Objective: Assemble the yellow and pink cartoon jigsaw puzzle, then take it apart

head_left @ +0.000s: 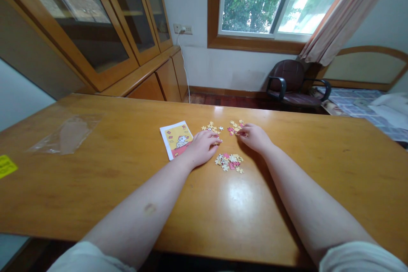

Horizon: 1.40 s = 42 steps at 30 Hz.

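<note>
Small jigsaw puzzle pieces in yellow, pink and white lie in three loose groups on the wooden table. My left hand (202,148) rests with its fingers stretched out and the thumb apart, over the edge of the back-left pieces (210,127). Under its wrist and palm, part of a printed picture card (177,137) is covered; it shows a white cartoon figure on yellow and pink. At the back-right pieces (236,126), the fingertips of my right hand (254,137) are pinched together on a small puzzle piece, mostly hidden. A nearer pile of pieces (228,162) lies between my forearms.
A clear plastic bag (68,135) lies on the left of the table (127,204), with a yellow label (7,166) at the left edge. Glass-door cabinets (105,21) stand back left. Beyond the table are an office chair (290,80) and a bed (360,102).
</note>
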{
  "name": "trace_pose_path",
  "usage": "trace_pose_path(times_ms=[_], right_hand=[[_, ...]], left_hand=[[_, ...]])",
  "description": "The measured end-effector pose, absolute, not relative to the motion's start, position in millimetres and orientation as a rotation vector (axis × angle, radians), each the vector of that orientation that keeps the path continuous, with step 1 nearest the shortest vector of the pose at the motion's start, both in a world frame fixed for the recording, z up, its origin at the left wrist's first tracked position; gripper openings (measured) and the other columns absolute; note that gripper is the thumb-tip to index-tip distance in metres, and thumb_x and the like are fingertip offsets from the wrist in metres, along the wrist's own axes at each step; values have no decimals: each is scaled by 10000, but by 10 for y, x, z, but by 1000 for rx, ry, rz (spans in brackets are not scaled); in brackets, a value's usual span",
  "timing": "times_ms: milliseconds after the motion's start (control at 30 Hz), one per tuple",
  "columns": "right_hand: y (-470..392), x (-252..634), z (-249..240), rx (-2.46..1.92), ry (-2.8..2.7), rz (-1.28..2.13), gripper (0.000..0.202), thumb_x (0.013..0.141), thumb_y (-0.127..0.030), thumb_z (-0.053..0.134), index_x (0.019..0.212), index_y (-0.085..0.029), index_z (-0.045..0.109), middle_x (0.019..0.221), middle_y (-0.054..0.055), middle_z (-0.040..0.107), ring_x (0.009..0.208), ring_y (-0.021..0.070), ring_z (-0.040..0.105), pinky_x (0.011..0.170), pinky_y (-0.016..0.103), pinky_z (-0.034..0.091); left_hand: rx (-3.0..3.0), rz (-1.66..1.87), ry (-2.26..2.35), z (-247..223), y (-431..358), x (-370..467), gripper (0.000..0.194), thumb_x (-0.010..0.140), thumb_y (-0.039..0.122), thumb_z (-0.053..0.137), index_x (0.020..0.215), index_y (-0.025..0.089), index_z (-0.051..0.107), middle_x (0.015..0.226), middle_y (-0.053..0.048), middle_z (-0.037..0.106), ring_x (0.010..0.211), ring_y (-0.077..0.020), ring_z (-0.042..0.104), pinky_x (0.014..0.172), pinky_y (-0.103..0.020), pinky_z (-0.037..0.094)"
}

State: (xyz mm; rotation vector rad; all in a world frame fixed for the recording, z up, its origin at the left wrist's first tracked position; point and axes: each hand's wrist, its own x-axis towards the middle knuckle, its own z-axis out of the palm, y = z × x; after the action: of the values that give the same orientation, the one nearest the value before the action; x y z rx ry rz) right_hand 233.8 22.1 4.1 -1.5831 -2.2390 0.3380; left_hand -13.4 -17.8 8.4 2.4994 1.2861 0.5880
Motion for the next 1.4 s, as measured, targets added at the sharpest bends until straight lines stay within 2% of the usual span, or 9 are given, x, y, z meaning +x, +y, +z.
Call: trace_pose_path(times_ms=[167,267,433,667,933,1000,1200,1300,1400], right_hand=[[141,2288,190,-1456,-2286,1229,140,660,-291,712,743,-178,706,712,20,693,671,154,614,649,262,461],[100,2281,268,-1430,-2384,1475,239,580,-272,756,794,-179,707,683,-6,673,637,136,594,611,242,438],[95,2286,311,-1547,-2500,1363,205,559,-205,737,760,-186,702,630,-31,625,584,114,540,562,229,385],[187,2320,235,-1767,-2333,939,96,662,-237,698,746,-190,700,703,8,679,645,147,588,594,244,402],[206,2307,106,-1831,-2169,477,177,790,-322,615,874,-221,735,840,60,716,721,178,606,641,272,417],[190,2301,110,-1747,-2176,554,204,795,-308,606,925,-222,739,824,58,713,701,171,599,643,274,424],[125,2268,169,-1321,-2443,1186,265,726,-209,640,964,-220,757,690,-7,657,590,109,520,589,236,394],[124,2265,159,-1329,-2495,1237,301,691,-228,679,982,-226,755,628,-32,619,548,94,477,554,230,360],[141,2263,131,-1342,-2484,1237,258,685,-224,690,931,-221,765,695,-13,669,607,114,537,601,237,401]], left_hand=[[2522,582,1288,87,-179,-127,253,861,213,523,1037,248,701,1211,-44,615,1163,-235,501,1028,-433,392],[2535,588,1286,71,-174,-130,258,865,215,517,1042,242,702,1210,-48,617,1160,-236,506,1026,-432,394],[2541,613,1278,32,-160,-145,250,870,231,518,1038,248,702,1215,-46,611,1159,-234,504,1026,-436,394],[2526,604,1280,58,-168,-140,242,869,225,516,1020,242,705,1204,-47,615,1160,-235,504,1026,-433,393],[2523,591,1289,84,-178,-135,244,871,221,513,1019,238,707,1204,-50,616,1158,-236,506,1028,-432,394],[2521,594,1287,83,-179,-134,247,869,219,514,1023,241,706,1203,-48,617,1157,-237,506,1027,-436,395],[2545,603,1282,59,-168,-136,254,867,224,514,1037,243,702,1202,-45,620,1152,-230,509,1018,-430,402],[2551,606,1280,46,-161,-135,257,867,220,512,1038,238,703,1205,-48,620,1153,-231,511,1017,-429,403],[2554,607,1281,46,-162,-133,259,867,218,509,1036,238,705,1204,-51,621,1152,-233,513,1018,-431,402]])
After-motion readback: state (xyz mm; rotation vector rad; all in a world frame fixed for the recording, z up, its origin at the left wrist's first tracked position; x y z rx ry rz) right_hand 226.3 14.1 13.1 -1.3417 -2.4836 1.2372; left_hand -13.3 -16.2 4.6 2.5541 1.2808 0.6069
